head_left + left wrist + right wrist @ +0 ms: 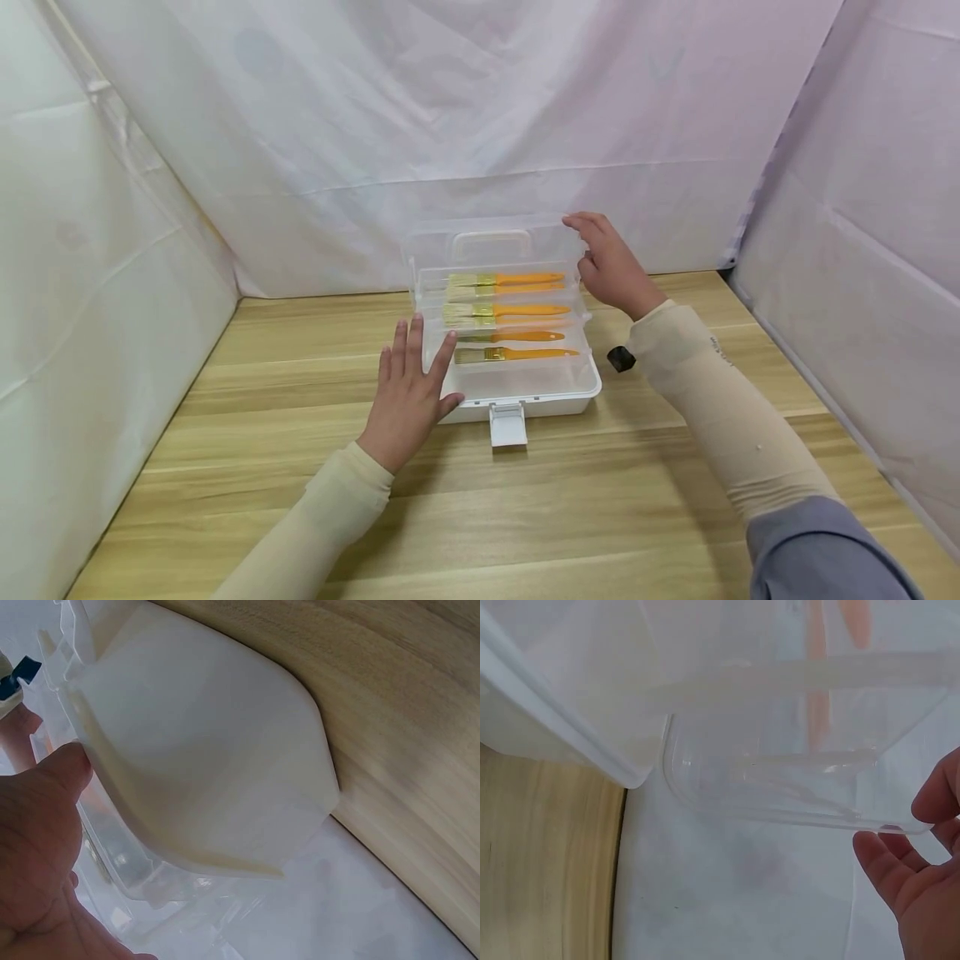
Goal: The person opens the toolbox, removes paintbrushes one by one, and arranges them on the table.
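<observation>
A white plastic storage box stands on the table with its clear lid raised at the back. Several paintbrushes with orange handles lie in rows inside it, bristles to the left. My left hand is at the box's left side, fingers spread; in the left wrist view its thumb touches the rim. At the lid's upper right corner my right hand pinches the edge, with the thumb on one side of the clear plastic and the fingers on the other.
The box's white latch hangs down at the front. A small black object lies on the wooden table right of the box. White cloth hangs behind and along both sides.
</observation>
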Motion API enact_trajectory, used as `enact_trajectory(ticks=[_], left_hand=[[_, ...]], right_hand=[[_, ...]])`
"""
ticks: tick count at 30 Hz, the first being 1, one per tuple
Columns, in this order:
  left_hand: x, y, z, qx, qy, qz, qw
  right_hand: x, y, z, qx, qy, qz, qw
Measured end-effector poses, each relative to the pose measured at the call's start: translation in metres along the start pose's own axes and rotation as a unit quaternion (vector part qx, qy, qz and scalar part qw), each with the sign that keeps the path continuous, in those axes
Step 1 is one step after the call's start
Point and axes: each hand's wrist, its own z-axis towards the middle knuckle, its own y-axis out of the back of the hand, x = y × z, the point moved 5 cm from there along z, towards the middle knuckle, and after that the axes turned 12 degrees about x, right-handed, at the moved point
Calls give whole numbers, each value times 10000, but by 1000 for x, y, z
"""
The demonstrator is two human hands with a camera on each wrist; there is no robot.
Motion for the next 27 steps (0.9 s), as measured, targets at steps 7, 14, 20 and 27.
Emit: enact_trajectory(ticks=[7, 14, 20, 27], left_hand=[[-1, 1, 1, 25, -3, -56, 10000], [-4, 1, -1, -12, -17, -43, 10000], [-6, 3, -2, -60, -30, -6, 10000], [-8, 4, -4, -167, -59, -29, 9998]], right_hand=[[-8, 0, 3, 45, -157, 60, 9998], [-13, -2, 5, 118, -154, -74, 9998], [-17, -3, 8, 50, -184, -142, 9997], [-31, -6, 10, -75, -549, 240, 9982]])
